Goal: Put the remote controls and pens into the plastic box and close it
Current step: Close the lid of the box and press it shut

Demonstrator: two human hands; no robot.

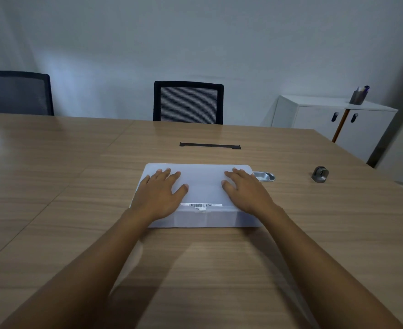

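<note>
— Where has the plastic box [204, 186] got to?

— Middle of the frame, flat on the wooden table [53, 186], lid down. The left hand [159, 194] and the right hand [246, 192] both lie on top, palms flat, fingers spread wide, gripping nothing, just pressing.

— So the remotes and pens are inside?

— I can't see any on the table, and the lid is too cloudy to see through. My guess is they're in and this is the closing step.

— How would you finish it well?

— Press evenly at both ends, then work toward the near edge by the barcode label [201, 205], where a catch seems to sit. I can't tell whether it has clicked. Pushing on one end only might leave the other corner raised.

— Anything in the way?

— A metal tray [265, 176] sits just beside the box's far right corner, maybe touching it. If the box slides right it will knock that. A small round grey object [320, 174] lies well apart at the right of the frame, and a black slot [210, 145] lies beyond the box.

— Room otherwise?

— Plenty. The lower half and the left of the frame are bare tabletop, and the table's right edge is far from the box.
</note>
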